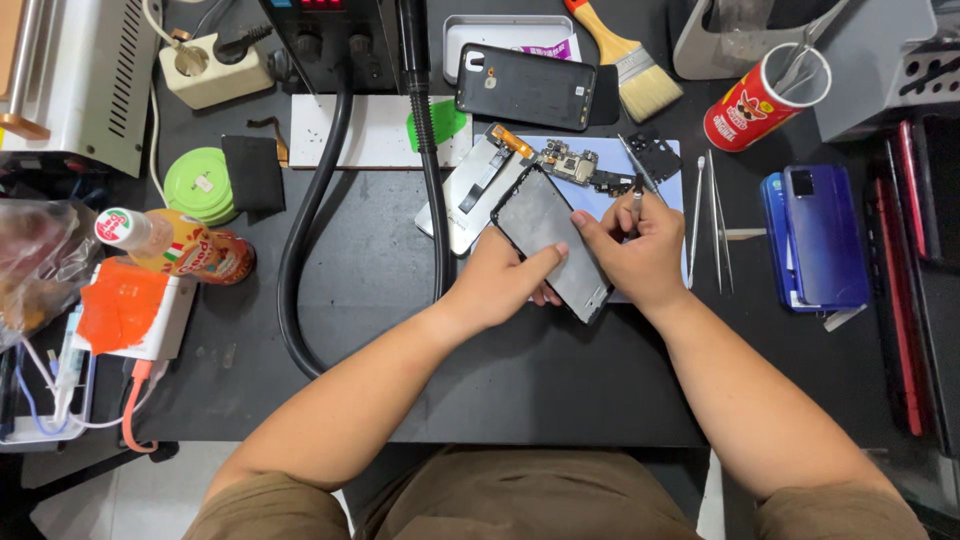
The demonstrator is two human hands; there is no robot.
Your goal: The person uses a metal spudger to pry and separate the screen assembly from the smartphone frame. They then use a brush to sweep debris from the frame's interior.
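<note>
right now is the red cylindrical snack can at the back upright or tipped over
Upright: the red cylindrical snack can stands on its base, open mouth up, with metal tools sticking out.

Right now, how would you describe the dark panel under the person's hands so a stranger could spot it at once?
Start at the black worktable and find the pale blue mat near its middle. Lying slantwise across the mat's near edge is the dark phone panel, steadied by the left hand and met at its right edge by the right hand. Unlike the blue phones to the right, it is flat, black and bare.
</note>
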